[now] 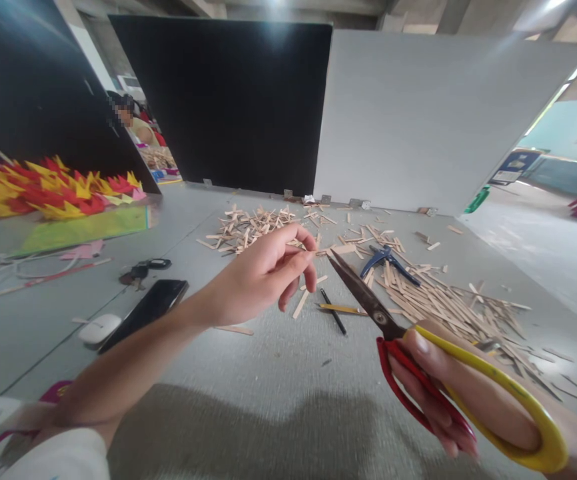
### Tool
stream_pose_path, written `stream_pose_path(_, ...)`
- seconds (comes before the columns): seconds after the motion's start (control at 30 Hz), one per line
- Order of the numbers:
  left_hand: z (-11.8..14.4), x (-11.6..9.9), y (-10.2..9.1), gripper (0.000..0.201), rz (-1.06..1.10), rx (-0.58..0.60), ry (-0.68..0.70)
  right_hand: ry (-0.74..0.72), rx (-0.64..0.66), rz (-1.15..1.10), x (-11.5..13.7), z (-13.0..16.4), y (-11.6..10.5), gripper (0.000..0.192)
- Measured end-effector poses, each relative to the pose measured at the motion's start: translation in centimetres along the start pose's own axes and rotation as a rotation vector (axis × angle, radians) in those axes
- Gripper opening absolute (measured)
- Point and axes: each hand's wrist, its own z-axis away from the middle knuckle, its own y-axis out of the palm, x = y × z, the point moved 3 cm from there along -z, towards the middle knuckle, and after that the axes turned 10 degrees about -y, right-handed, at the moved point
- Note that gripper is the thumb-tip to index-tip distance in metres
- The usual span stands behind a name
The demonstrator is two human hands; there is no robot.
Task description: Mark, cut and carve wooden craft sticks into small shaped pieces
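Head view: the left hand (258,277) is raised over the grey table (278,407), its thumb and forefinger pinched on a thin wooden stick (329,251) that pokes out to the right of the fingertips. The right hand (473,400) has its grip closed through the red and yellow handles of a pair of scissors (393,327), thumb in the yellow loop and fingers in the red one. The blades look nearly closed, and their tip lies just beside the free end of the stick; whether they touch it I cannot tell.

As for progress, a good deal of cutting looks done. A heap of short wooden offcuts (443,300) spreads across the table to the right of the scissors, and a second scatter of stick pieces (243,230) lies behind the left hand, near the black panel (228,100). The stick in the fingers appears uncut at its free end, so at least this piece remains. How many more are wanted the picture does not show.

Near the hands lie a black pencil (333,312), a yellow pencil (341,309) and blue-handled pliers (383,257). Further left are a dark phone (146,310), a white mouse (99,328) and a bunch of keys (141,270), with red and yellow paper shapes (43,190) beyond them.

No brand, label or writing can be read. A framed sign (511,167) on the far right is too small and blurred to make out.
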Motion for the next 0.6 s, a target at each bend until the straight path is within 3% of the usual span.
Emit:
stream_pose_path(0.27,0.02,-0.3,0.06,0.009,-0.002,-0.033,0.021,-0.017,-0.004,0.007,0.17,-0.02,0.07,0.073)
stream_pose_path(0.43,-0.09,-0.92,-0.4,0.021,-0.042,-0.119,0.051,0.088,-0.017,0.089,0.42,0.28,0.09,0.071)
stream_pose_path(0.6,-0.01,-0.9,-0.44,0.028,-0.063,-0.115,0.055,0.18,-0.069,0.172,0.8,0.8,0.15,0.069)
